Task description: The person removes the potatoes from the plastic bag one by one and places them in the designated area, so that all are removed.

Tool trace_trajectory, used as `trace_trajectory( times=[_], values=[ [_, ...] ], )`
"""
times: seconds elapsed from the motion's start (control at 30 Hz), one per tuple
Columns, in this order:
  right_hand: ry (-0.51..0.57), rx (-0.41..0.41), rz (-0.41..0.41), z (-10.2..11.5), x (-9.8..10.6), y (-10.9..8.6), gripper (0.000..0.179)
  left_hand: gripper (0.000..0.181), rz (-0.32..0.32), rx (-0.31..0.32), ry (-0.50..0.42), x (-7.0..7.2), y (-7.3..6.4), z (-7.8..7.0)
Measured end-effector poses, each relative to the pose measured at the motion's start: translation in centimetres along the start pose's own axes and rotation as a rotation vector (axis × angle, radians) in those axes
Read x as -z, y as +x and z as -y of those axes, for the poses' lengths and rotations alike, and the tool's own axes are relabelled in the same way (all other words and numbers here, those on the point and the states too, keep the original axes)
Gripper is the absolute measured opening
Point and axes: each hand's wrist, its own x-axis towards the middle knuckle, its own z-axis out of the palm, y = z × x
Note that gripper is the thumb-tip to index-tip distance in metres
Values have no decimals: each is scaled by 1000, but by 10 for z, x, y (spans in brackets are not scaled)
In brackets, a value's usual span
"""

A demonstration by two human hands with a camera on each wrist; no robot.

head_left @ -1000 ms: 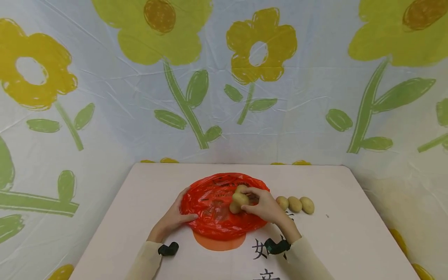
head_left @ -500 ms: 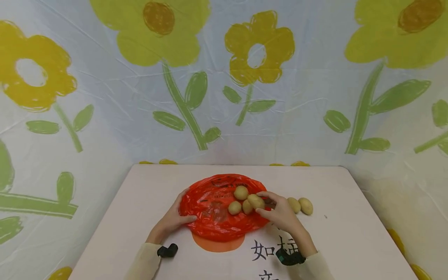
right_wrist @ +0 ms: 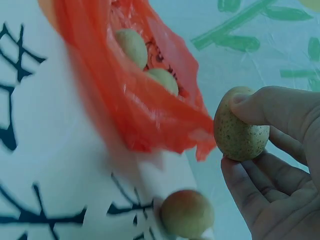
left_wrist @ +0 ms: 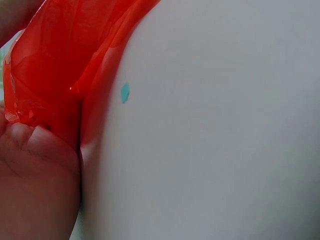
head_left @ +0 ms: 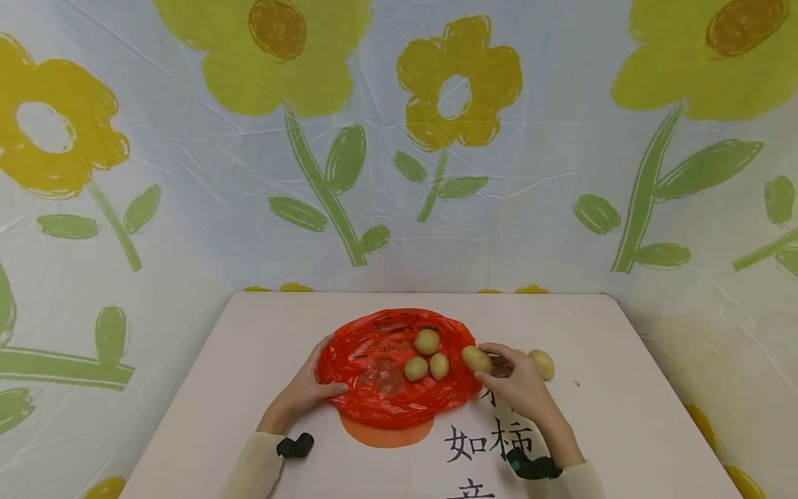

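In the head view a red plastic bag [head_left: 368, 402] lies spread wide on the table with its mouth up. My left hand [head_left: 305, 388] holds its left rim, thumb over the near edge. Several small potatoes [head_left: 427, 342] are out; three lie in the right half of the bag. Just past the bag's right rim, my right hand [head_left: 524, 384] pinches another potato [right_wrist: 240, 125] between thumb and fingers; its skin is speckled. In the left wrist view the red bag [left_wrist: 65, 60] bulges between thumb and palm.
Right of the bag, partly behind my right hand, potatoes [head_left: 541, 364] stand on the pale table [head_left: 249, 333]. The right wrist view has one table potato [right_wrist: 187, 214] below the held one. A flower-printed cloth [head_left: 237, 208] rises behind the table.
My right hand has moved right, carrying a potato from among those in the bag to beyond its rim. The left hand stays at the bag's left side.
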Motion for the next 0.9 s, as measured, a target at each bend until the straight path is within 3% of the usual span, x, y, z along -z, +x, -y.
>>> trace_trajectory(
  times=[0.33, 0.63, 0.9],
  values=[
    [-40, -15, -57, -16, 19, -12, 47, 110, -20, 18, 15, 4, 5, 1],
    [-69, -122, -88, -31, 15, -29, 48, 108, 13, 12, -1, 0, 4, 2],
    [-71, -169, -83, -42, 7, -38, 49, 109, 0, 21, 13, -1, 1, 0]
  ],
)
